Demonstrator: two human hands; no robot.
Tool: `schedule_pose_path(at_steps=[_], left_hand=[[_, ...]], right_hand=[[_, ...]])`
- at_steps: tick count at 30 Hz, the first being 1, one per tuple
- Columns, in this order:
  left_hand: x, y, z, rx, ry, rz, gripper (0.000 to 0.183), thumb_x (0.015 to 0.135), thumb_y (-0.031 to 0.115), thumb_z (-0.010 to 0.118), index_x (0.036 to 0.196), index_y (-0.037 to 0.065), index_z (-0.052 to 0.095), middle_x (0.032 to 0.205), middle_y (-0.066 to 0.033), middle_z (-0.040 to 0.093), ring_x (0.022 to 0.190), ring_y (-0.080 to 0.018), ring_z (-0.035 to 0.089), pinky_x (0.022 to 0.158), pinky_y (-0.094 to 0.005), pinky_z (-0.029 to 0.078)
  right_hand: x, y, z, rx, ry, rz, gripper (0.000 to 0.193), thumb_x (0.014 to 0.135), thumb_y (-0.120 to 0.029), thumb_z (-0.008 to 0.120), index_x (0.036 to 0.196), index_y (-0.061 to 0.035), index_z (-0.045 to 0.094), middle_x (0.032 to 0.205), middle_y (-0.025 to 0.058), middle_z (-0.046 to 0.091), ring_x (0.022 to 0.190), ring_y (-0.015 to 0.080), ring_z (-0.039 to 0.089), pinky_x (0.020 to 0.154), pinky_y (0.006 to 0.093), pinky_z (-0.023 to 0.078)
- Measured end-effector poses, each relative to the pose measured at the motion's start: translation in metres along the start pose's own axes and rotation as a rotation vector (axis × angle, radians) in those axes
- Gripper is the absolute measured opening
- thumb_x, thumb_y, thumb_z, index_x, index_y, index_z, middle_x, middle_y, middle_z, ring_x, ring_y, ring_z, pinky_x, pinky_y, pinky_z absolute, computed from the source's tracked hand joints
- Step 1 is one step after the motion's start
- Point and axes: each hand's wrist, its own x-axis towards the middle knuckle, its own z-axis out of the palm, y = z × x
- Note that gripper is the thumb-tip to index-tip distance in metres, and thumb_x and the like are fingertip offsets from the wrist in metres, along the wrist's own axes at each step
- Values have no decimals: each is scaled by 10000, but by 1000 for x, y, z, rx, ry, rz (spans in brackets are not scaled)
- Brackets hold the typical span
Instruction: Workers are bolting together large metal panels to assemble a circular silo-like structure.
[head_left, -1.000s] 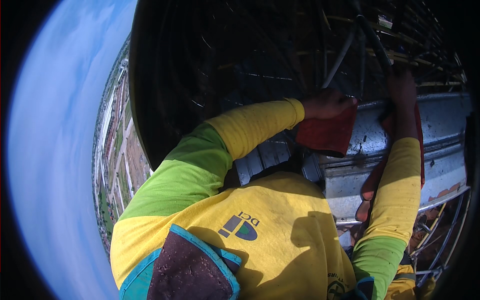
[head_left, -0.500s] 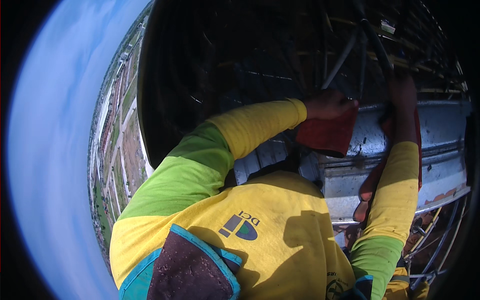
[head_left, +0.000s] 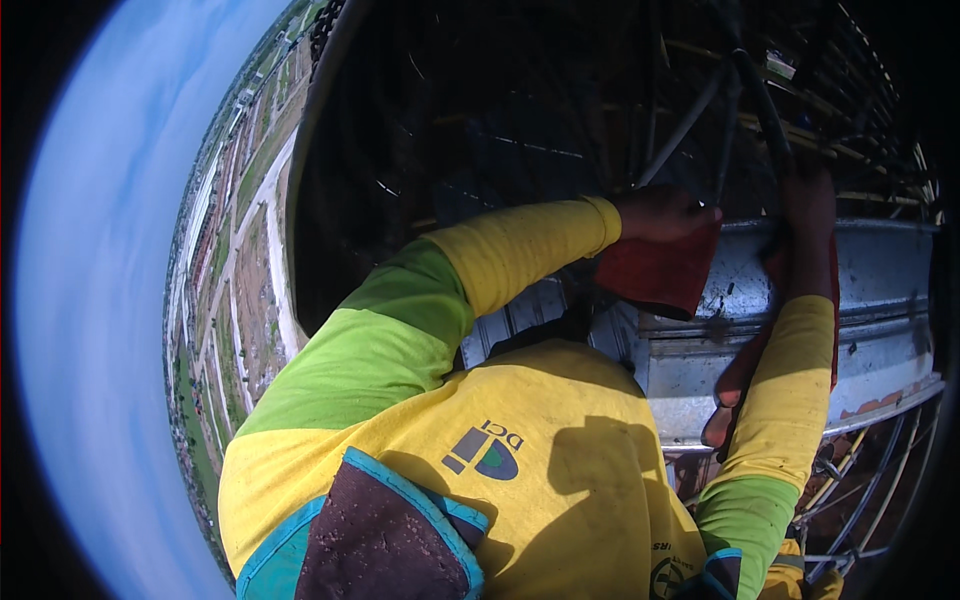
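My left hand (head_left: pixel 660 212), bare, reaches forward in the shade with its fingers curled on a red work glove (head_left: pixel 658 270). The glove's wide cuff hangs below my hand. Further right, my right hand (head_left: pixel 808 205) is raised at the lower end of a dark pole (head_left: pixel 762 105); deep shadow hides its fingers. A second red glove (head_left: pixel 735 385) hangs along my right forearm, its fingers pointing down. Whether my right hand grips this glove or the pole, I cannot tell. Both arms wear yellow and green sleeves.
A silvery metal beam (head_left: pixel 880 290) crosses beneath my right arm. Thin poles (head_left: pixel 690 125) stand in the dark area ahead. At lower right are scaffold tubes (head_left: pixel 865 500) and a piece of yellow clothing (head_left: pixel 790 570). Far below on the left lies open ground with roads (head_left: pixel 255 260).
The view has shifted slightly, so the beam and both hands sit a little lower and more ground shows on the left. My hands keep nearly the same pose.
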Motion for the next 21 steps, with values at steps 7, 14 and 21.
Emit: schedule_pose_path(at_steps=[7,14,21], left_hand=[[4,-6,3,-27,-10,-10,733,1068,631,400,1166,-2,755,1137,-331,718,1150,-483,676,1044,-520,488],[6,-7,3,-15,-59,-40,783,1065,660,374,1205,-23,732,1205,-342,694,1207,-476,652,1077,-511,470],[9,-9,4,3,-51,-37,763,1071,660,378,1228,2,730,1172,-301,717,1179,-445,672,1054,-488,479]], right_hand=[[5,7,4,-10,35,-17,445,1001,-458,563,1178,-87,734,1183,273,709,1179,489,633,969,571,522],[0,3,3,-11,41,-28,412,1008,-417,560,1168,-76,727,1175,276,706,1161,493,636,955,573,523],[2,4,2,-25,58,-61,405,1013,-412,553,1132,-64,724,1166,278,705,1153,499,637,945,578,526]])
